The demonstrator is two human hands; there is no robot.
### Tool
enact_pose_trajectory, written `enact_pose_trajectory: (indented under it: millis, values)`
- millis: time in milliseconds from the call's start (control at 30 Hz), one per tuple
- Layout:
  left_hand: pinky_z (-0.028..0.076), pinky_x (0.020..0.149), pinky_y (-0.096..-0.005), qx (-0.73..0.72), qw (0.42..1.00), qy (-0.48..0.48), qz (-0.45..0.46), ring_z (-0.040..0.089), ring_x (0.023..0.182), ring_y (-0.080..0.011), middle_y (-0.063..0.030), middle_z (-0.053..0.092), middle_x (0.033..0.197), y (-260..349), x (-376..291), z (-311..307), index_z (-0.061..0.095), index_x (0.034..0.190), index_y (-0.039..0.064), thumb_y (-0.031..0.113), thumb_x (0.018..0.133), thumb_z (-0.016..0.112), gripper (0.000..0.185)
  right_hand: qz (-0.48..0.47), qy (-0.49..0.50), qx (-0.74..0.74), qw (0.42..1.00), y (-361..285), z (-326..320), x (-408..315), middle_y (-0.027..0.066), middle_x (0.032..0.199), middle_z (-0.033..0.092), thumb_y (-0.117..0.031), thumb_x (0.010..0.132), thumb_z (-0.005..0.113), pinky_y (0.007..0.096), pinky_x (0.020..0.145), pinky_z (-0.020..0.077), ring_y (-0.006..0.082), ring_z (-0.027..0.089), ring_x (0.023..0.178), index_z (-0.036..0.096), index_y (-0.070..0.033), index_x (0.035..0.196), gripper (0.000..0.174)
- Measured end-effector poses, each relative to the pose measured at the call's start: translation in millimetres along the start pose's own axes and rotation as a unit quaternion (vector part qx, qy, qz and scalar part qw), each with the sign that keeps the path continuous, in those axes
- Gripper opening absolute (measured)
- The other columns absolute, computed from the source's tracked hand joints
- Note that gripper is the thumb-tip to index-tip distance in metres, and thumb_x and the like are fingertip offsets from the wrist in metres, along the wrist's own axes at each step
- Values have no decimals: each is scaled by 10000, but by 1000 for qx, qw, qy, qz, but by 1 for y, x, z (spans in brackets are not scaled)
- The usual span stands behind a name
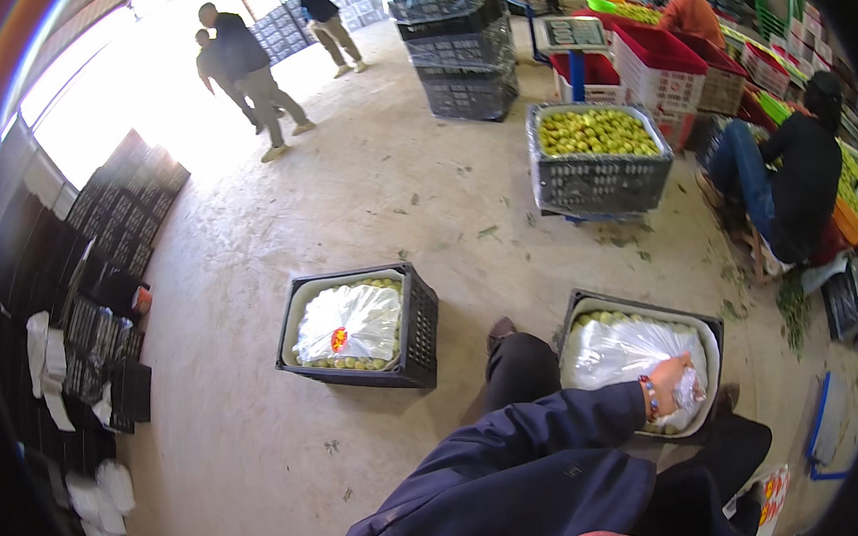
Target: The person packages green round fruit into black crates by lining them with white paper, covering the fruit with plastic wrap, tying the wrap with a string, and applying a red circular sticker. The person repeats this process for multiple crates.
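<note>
My left hand (673, 386), with a beaded bracelet at the wrist, is closed around the gathered end of a clear plastic bag (618, 352). This bag covers round green fruit in a black plastic crate (714, 324) with a pale liner, standing between my legs. My right hand is out of view. To the left, a second black crate (421, 327) holds similar fruit under a gathered plastic bag (351, 321) with a red and yellow sticker (339, 339). A sheet with red and yellow stickers (773, 497) lies or hangs by my right leg; what supports it is hidden.
Ahead, an open fruit-filled crate (600, 180) sits by a scale display (575, 32). Wrapped crates (460, 60) are stacked behind. A seated person (798, 164) is at the right; several people stand farther off. Black crates (126, 198) line the left. Leaves litter the floor.
</note>
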State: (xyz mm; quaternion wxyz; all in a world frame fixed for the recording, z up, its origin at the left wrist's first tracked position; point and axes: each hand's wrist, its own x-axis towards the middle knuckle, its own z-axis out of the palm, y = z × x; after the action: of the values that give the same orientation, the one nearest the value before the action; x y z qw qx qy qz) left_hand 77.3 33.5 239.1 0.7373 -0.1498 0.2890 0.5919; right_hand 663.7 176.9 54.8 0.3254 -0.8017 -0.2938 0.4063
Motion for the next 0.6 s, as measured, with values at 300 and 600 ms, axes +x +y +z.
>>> enact_pose_trajectory:
  millis: [300,600]
  values:
    - [498,582,-438,-18,1000,-2,-11,556,604,-254,-58,537,710,-4,13,0,519,967,133,389,1102,499,290,-50,-148,250,956,-82,-21,43,-18,632,528,-436,1044,564,422,422,421,193,472,437,654,-200,1175,284]
    - [503,514,-463,-60,998,7,3,578,576,-308,-124,606,744,-7,-3,-3,558,858,86,370,1062,579,350,-627,-332,-196,676,-317,108,-329,165,1232,715,-54,997,593,369,988,521,287,684,1130,639,-23,1392,399]
